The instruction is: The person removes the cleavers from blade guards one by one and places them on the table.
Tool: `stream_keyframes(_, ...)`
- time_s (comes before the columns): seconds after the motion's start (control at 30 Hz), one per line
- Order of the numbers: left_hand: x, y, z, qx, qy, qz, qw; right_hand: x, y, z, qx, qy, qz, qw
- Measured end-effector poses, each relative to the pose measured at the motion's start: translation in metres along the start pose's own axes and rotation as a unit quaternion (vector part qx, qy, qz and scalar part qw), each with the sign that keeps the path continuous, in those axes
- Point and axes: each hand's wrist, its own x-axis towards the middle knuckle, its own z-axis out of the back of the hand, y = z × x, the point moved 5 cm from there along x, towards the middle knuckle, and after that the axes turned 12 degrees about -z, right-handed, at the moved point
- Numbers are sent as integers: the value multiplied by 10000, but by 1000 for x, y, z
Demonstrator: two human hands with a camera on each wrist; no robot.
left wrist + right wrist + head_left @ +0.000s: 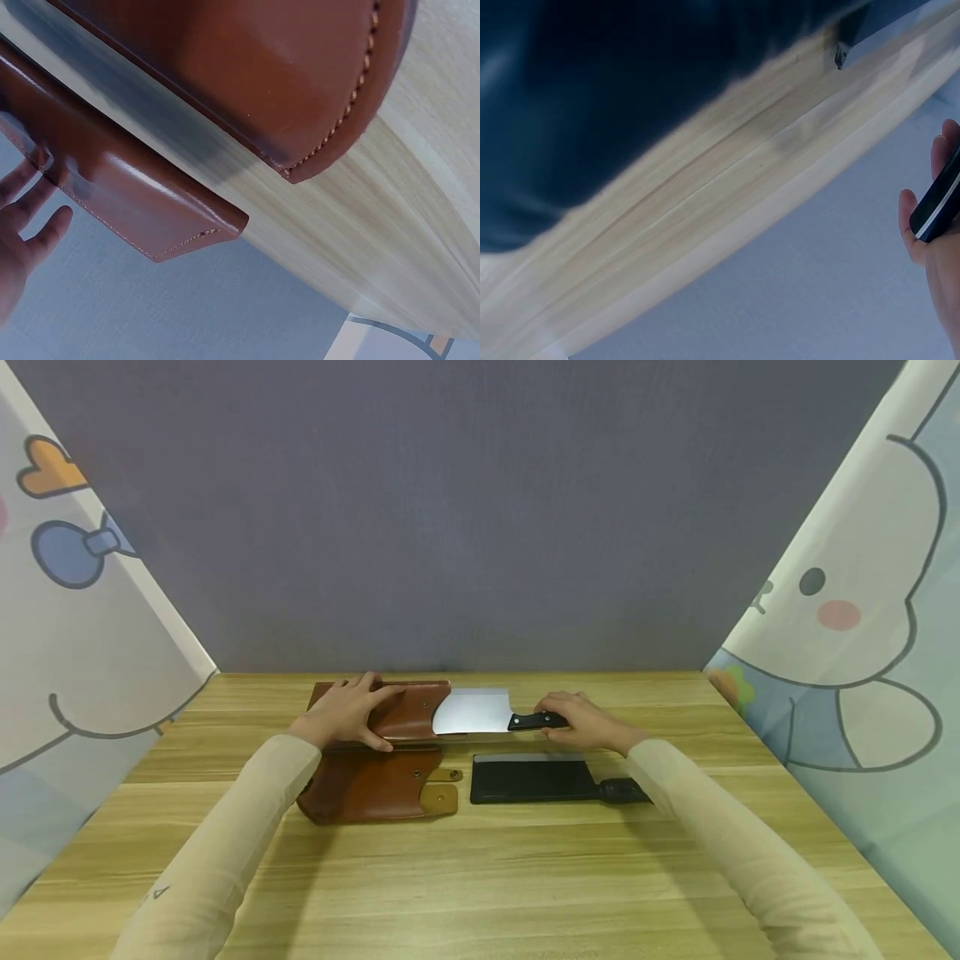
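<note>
My right hand (581, 720) holds the black riveted handle (536, 720) of a cleaver with a bright silver blade (472, 710). The front part of that blade is hidden at the mouth of a brown leather sheath (405, 710). Spread across this sheath, my left hand (348, 710) grips it with the fingers towards the far edge and the thumb at the near edge. In the left wrist view, fingertips touch the stitched side of the sheath (150, 195). The right wrist view shows the handle end (934, 206) within the right hand's fingers.
Nearer on the wooden table (450, 885) lies a second brown sheath (367, 789) with tan snap straps (440, 799). To its right is a second cleaver (532, 781), black-bladed with a pale edge, its handle partly under the right sleeve. A grey wall (465, 527) stands behind.
</note>
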Motion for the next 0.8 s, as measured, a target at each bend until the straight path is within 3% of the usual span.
stream_keyframes(0.43, -2, 3, -2, -60, 34, 55, 10000, -5, -9, 0, 88, 30, -208, 9997)
stream_keyframes(0.8, -4, 4, -4, -91, 18, 99, 9999, -8, -13, 1, 40, -93, -97, 9999)
